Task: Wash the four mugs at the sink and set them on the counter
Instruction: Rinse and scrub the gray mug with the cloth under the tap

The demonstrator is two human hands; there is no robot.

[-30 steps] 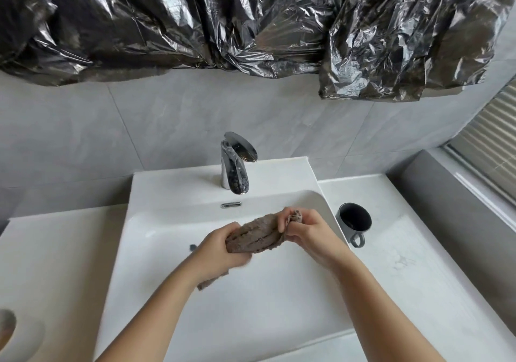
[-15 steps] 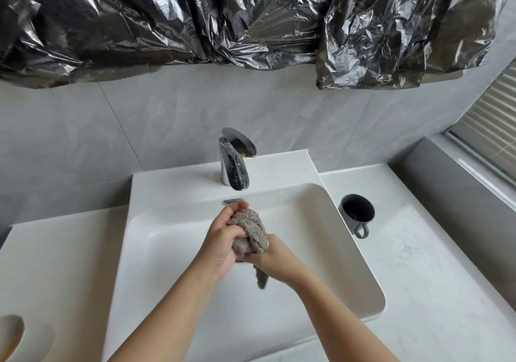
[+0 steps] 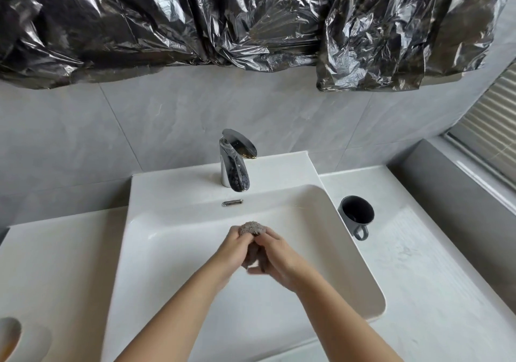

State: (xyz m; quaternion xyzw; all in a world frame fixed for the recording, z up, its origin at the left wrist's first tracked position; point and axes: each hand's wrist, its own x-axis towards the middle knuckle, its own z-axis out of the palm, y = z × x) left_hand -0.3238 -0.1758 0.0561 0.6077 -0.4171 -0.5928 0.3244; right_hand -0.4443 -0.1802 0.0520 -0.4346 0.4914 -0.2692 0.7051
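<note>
Over the white sink basin (image 3: 349,264), my left hand (image 3: 234,250) and my right hand (image 3: 282,258) together squeeze a bunched grey-brown cloth (image 3: 252,228). Only the cloth's top pokes out above the fingers; the remainder is hidden between the palms. A dark grey mug (image 3: 356,215) stands upright on the white counter (image 3: 418,292) just right of the basin, its handle toward me. At the bottom left corner a white mug (image 3: 16,339) is partly cut off by the frame edge.
A chrome faucet (image 3: 236,163) stands at the back of the basin, with no water visibly running. Crumpled black plastic sheeting (image 3: 251,18) hangs above the grey tiled wall. A grey ledge and window blinds (image 3: 485,127) lie to the right.
The cloth went from stretched out between my hands to a tight ball squeezed between both. My hands have closed together and sit lower over the basin's middle.
</note>
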